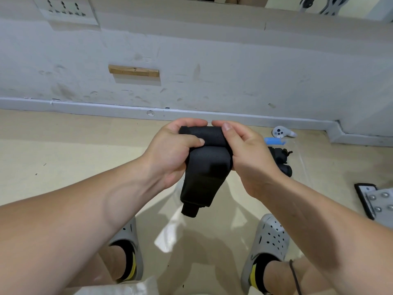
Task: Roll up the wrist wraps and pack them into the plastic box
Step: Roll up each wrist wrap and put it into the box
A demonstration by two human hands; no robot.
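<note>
A black wrist wrap (204,167) is held in the air in front of me, above the floor. Its top end is rolled into a thick coil and the loose tail hangs down to a narrow tab. My left hand (174,150) grips the roll's left end, thumb across the front. My right hand (246,156) pinches the right end, thumb on top. To the right, a clear plastic box (297,150) with a blue clasp lies on the floor, with black items (280,160) in it, partly hidden behind my right hand.
A white controller (282,132) lies by the baseboard beyond the box. A black-edged grey panel with rivets (376,201) sits at the right edge. My feet in grey clogs (268,248) stand on the beige floor below. The white wall is close ahead.
</note>
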